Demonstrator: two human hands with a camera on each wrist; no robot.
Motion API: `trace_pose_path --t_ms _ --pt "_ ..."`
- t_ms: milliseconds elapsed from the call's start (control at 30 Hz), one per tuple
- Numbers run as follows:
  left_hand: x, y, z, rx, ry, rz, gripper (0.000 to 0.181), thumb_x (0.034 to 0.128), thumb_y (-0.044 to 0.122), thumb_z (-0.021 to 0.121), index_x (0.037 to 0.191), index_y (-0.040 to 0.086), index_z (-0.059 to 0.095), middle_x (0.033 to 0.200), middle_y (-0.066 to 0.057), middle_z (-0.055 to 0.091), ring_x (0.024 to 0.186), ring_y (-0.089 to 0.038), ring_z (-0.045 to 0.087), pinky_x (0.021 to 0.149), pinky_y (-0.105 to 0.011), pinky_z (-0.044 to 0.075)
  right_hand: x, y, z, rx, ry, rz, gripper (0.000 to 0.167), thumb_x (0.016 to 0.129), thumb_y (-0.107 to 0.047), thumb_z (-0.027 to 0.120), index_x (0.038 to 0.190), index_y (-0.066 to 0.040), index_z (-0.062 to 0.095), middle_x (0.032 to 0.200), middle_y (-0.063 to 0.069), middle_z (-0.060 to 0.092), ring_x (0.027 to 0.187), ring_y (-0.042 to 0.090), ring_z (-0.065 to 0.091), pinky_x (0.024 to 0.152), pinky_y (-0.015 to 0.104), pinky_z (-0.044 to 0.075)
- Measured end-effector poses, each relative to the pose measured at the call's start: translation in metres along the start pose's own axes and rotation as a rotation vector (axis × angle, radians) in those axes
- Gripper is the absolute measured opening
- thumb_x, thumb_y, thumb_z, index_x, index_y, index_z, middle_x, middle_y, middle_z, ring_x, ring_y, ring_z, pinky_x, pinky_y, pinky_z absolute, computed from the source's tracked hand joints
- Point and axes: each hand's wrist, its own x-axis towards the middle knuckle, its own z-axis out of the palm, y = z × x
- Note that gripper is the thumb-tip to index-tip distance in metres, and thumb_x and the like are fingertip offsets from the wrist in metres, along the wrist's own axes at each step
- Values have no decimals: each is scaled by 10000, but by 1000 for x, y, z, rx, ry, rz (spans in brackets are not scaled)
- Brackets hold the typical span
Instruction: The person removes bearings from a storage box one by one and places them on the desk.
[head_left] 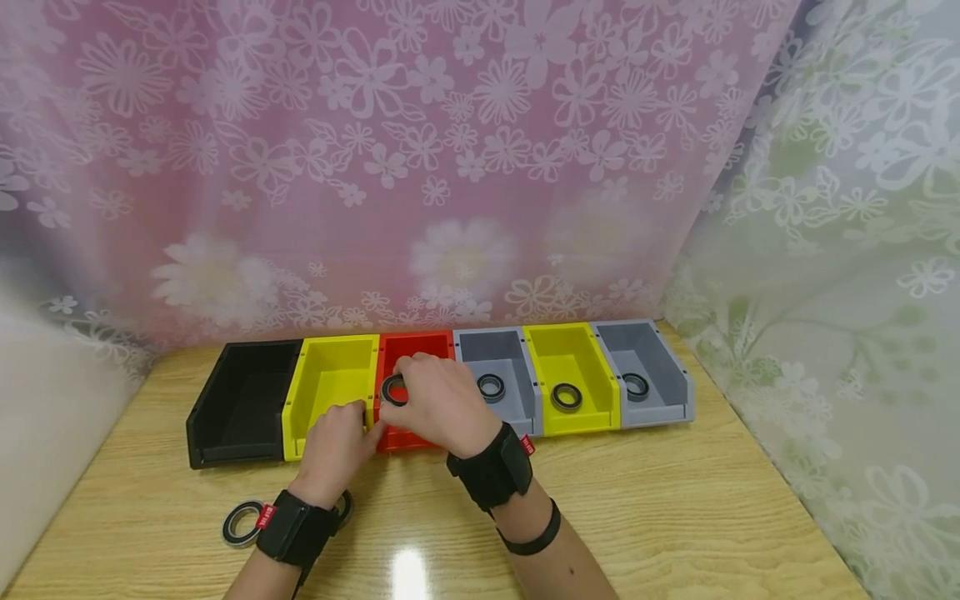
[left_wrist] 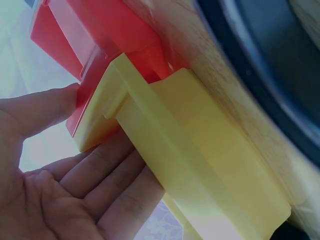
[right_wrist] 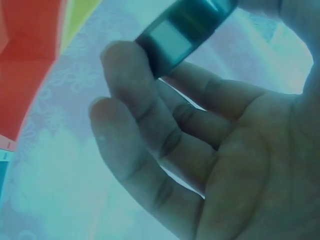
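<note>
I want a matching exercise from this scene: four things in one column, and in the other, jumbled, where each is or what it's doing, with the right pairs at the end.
Column one
1. Right hand
2. Black bin
3. Left hand
4. Red bin

Column two
A. stands between a yellow bin and a grey bin
B. grips the edge where two bins meet
C. pinches a dark ring
D. stands at the left end of the row

Pairs: 1-C, 2-D, 3-B, 4-A

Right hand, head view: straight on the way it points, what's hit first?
Probably the red bin, likely its left wall, with the ring in the right hand leading. Height is unclear; it might clear the rim.
</note>
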Motion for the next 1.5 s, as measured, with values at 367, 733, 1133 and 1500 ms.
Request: trace_pose_path --t_ms 367,733,1133,1500 --pt "-1 -2 -2 -5 -10 -1 301 919 197 790 934 -66 644 598 -54 431 518 -192 457 506 -297 359 -14 -14 -19 -61 -16 -35 411 908 -430 744 1183 -126 710 948 -25 667 666 74 523 539 192 416" --pt "-2 -1 -1 -10 2 -6 291 914 198 792 905 -42 628 595 -49 432 512 -187 447 495 -289 353 -33 -15 -27 -112 -60 -100 304 898 -355 730 1103 -132 702 811 -55 555 609 79 489 512 193 404" --pt "-1 1 0 -19 14 -5 317 911 205 803 959 -65 645 604 -46 481 521 -188 473 503 -292 407 -53 -8 16 -177 -176 -199 230 846 -282 752 1011 -133 692 764 -73 491 628 42 445 504 171 357" --pt "1 0 -1 -12 -8 -22 315 922 223 792 950 -56 648 605 -48 479 528 -194 473 510 -302 409 -46 -1 49 -117 -292 -219 220 827 -297 801 875 -139 656 656 -73 454 548 70 430 496 210 306"
